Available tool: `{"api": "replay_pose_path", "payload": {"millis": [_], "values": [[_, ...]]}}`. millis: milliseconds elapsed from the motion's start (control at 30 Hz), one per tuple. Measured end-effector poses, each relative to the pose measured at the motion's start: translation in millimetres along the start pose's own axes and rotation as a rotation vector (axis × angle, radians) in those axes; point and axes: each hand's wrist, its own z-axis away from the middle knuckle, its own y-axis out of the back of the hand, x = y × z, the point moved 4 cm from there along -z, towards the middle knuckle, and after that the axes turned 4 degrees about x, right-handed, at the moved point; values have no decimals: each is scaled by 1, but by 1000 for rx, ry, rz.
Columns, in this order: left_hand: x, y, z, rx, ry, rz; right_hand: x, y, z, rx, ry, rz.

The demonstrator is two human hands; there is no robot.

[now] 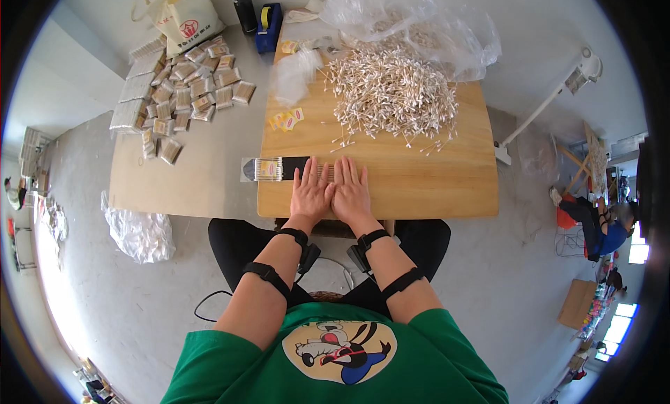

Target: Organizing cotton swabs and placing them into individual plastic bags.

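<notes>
while two hands (311, 192) lie flat, one packet (269, 169) near

Workshop (swab heap (398, 93), filled packs (202, 86)).

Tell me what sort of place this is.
Probably a small packing workshop: a loose heap of cotton swabs on a wooden board, many filled packets piled to its left, and a tape dispenser.
</notes>
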Motion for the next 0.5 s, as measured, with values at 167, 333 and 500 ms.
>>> {"api": "replay_pose_path", "payload": {"millis": [167,333,500], "values": [[-2,-4,1,66,-8,-16,22,8,5,323,-157,-424],[-2,-3,0,30,3,-16,24,16,6,460,-200,-497],[-1,-3,1,29,12,-10,24,15,8,447,-186,-478]]}}
